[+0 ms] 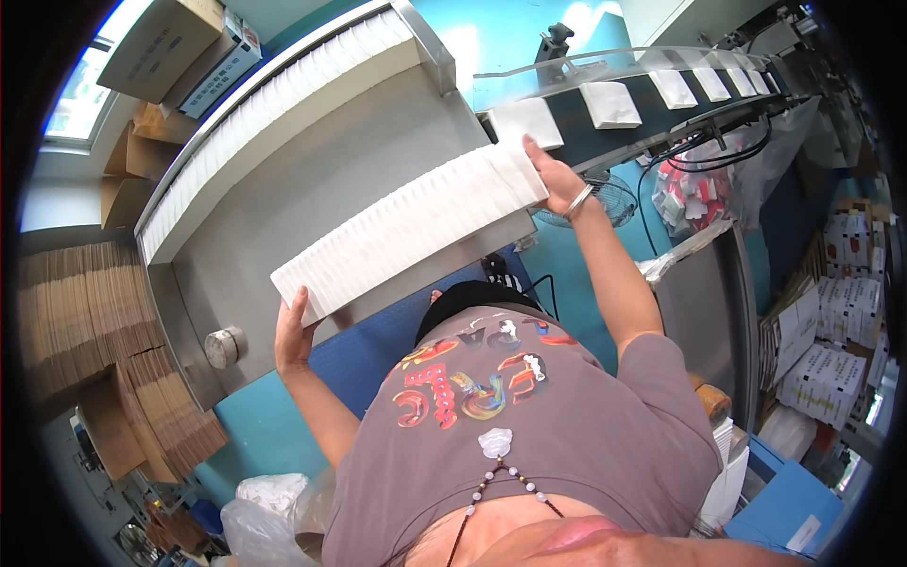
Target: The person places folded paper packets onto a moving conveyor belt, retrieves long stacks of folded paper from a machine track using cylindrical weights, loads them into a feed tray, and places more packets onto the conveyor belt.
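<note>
White paper row (pixel 411 233), held at both ends!
Left hand (pixel 293 340) grips one end, right hand (pixel 559 184) clasps the other, fingers partly hidden, at the steel table (pixel 246 293).

Upper left: bright window (pixel 77 106), large brown cardboard box (pixel 156 47) beside it. Left edge: packed rows of flattened brown cardboard (pixel 80 312). Lower left: crumpled clear plastic bag (pixel 255 536), turquoise floor (pixel 250 430) just above it in view. Right: clear plastic sack (pixel 682 225) holding red-and-white pieces (pixel 701 194), near round wire-grilled fan (pixel 614 200). Far right: piled white cartons (pixel 822 383), dark print. Lower right: flat-sided blue box (pixel 784 510), orange-brown roll (pixel 713 402) near it.
</note>
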